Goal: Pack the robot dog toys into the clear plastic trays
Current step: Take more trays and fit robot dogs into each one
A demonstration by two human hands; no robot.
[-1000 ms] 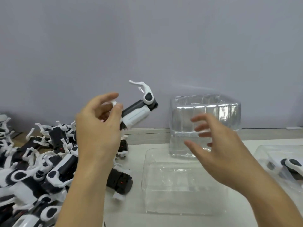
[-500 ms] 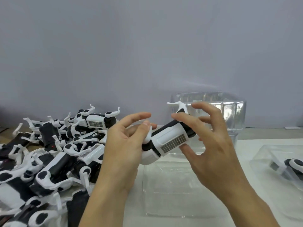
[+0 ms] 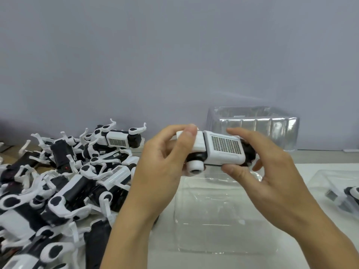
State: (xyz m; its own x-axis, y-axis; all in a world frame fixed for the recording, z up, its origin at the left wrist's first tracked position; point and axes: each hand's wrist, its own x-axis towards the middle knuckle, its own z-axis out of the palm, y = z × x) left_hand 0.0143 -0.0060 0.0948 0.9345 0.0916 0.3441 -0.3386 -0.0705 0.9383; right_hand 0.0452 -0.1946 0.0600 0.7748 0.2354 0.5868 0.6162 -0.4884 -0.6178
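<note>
**Toy dog held in both hands over empty tray**

Robot dog toy [image 3: 217, 150] up in the air, lying roughly level, gripped at both ends above the near clear tray [image 3: 223, 220]. Left hand [image 3: 161, 167] on the white end, thumb on top, fingers [image 3: 189, 133] curled over the casing. Right hand [image 3: 272, 171] on the black end, thumb [image 3: 236, 170] pressed under the body, fingers curled over the far side. White grille panel of the toy facing the camera, a round white joint hanging below the middle, just beside the left palm.

Near clear tray flat on the white table [image 3: 320, 166], directly beneath the held toy, with nothing seen in it. Stack of clear trays [image 3: 252, 127] standing behind it against the grey wall [image 3: 174, 55], partly hidden by the right hand. Another clear tray [image 3: 330, 183] at the right edge, cut off by the frame, with part of a black and white toy [image 3: 351, 193] lying in it.

Pile of robot dog toys [image 3: 58, 181] heaped at the left, black and white bodies tangled, thin white legs sticking up in all directions. One toy on top of the heap [image 3: 118, 138] lying level, grille panel toward the camera. Pile reaching to the left forearm, well apart from the trays at the right
</note>
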